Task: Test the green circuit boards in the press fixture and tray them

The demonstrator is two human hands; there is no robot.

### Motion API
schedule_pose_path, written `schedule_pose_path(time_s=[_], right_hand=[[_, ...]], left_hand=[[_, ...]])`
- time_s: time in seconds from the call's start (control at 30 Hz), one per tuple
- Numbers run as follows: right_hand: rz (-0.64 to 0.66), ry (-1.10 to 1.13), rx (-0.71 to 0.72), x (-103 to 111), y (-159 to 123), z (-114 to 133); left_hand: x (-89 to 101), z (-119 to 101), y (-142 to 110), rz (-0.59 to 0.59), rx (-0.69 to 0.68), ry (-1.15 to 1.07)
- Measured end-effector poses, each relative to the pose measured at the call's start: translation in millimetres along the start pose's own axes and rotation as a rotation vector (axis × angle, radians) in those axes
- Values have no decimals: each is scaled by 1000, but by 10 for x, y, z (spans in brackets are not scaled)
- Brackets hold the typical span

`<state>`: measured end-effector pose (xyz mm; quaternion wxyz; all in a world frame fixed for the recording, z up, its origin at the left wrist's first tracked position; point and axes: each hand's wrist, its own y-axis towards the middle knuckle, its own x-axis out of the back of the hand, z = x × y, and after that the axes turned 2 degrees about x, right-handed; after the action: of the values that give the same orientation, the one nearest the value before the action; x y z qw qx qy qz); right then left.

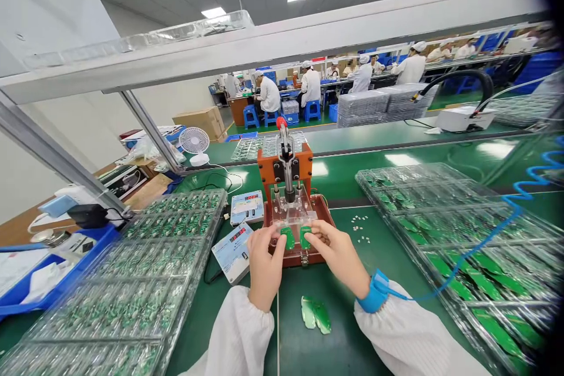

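An orange-brown test jig [291, 205] with a red-knobbed lever [282, 124] stands on the green bench. Two small green circuit boards [296, 237] lie side by side in its clear fixture. My left hand [265, 264] rests at the jig's front left, its fingertips pinched on the left board. At the front right, the fingers of my right hand [337, 254] press on the right board. A blue wrist strap [373, 293] with a coiled blue cord is on my right wrist. Two more green boards [316, 313] lie on the mat between my sleeves.
Clear trays of boards [132, 282] fill the left side, more trays [462, 241] the right. Two small meters [240, 229] sit left of the jig. Small white parts [361, 229] are scattered to its right. A fan [194, 144] stands behind. Several people in white work at far benches.
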<state>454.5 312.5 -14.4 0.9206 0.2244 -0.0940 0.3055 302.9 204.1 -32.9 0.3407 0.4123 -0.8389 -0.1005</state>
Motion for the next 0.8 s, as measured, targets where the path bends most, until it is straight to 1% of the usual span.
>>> schedule_pose_path(time_s=[0.13, 0.27, 0.37, 0.4, 0.47, 0.5, 0.53, 0.57, 0.6, 0.63, 0.73, 0.77, 0.8], right_hand=[[33, 136, -73, -30, -4, 70], [-7, 175, -159, -10, -50, 155], [-34, 162, -203, 52, -305, 308], [-12, 149, -217, 86, -429, 375], [99, 89, -243, 222, -670, 488], [149, 31, -244, 344, -757, 513], [163, -50, -233, 512, -806, 507], [135, -158, -214, 724, -812, 464], [77, -294, -220, 976, -774, 387], [-4, -448, -258, 1256, -701, 280], [-196, -605, -366, 2121, -394, -138], [-237, -643, -406, 2367, -303, -280], [-250, -672, -453, 2574, -233, -415]], left_hand=[[-67, -11, -109, 30, 51, -150], [-50, 21, -107, 48, 69, -249], [-20, 38, -40, 84, 50, -280], [-10, 31, -24, 92, 45, -285], [8, 1, -18, 94, 40, -281], [14, -17, -28, 89, 31, -274], [18, -36, -45, 91, 21, -264], [20, -55, -68, 91, 11, -249], [21, -73, -93, 93, 4, -229], [23, -93, -119, 97, 2, -207], [34, -167, -185, 105, 10, -138], [40, -194, -198, 108, 14, -119], [47, -220, -206, 119, 19, -104]])
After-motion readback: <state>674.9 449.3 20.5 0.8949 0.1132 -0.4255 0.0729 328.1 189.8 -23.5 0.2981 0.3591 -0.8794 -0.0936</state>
